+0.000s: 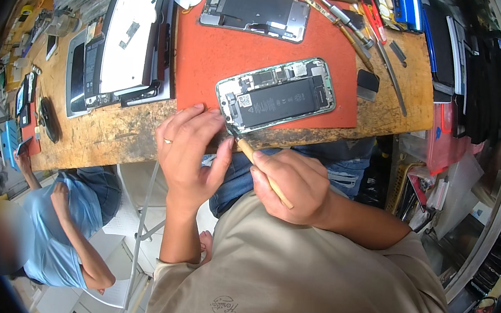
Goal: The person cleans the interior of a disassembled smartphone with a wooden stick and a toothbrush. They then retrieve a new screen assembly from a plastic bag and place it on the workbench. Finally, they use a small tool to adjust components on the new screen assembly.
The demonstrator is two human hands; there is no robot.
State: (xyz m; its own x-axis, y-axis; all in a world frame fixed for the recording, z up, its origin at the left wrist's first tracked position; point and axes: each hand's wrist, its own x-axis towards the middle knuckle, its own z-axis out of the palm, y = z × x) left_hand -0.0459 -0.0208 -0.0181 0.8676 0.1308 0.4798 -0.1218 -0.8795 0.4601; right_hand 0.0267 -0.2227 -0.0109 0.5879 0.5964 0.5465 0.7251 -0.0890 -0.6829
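Observation:
An opened smartphone (281, 95) lies slightly tilted on a red-orange mat, its black battery and circuit board exposed. My left hand (191, 144), with a ring on one finger, is at the phone's near left corner. Its fingers stretch toward that corner and its thumb stands apart. Between the fingers of my right hand (293, 182) is a wooden-handled tool (248, 150). The tool's dark, narrow tip meets the same corner; its exact shape is too small to tell. Farther back on the mat lies a detached phone screen (256, 13), inner side up.
The mat (202, 66) covers part of a worn wooden bench (136, 141). Tweezers (396, 80) and screwdrivers (344, 23) lie at its right, near a small dark scraper (367, 84). Left stands a white-faced panel (130, 31). Another person (66, 229) sits at lower left.

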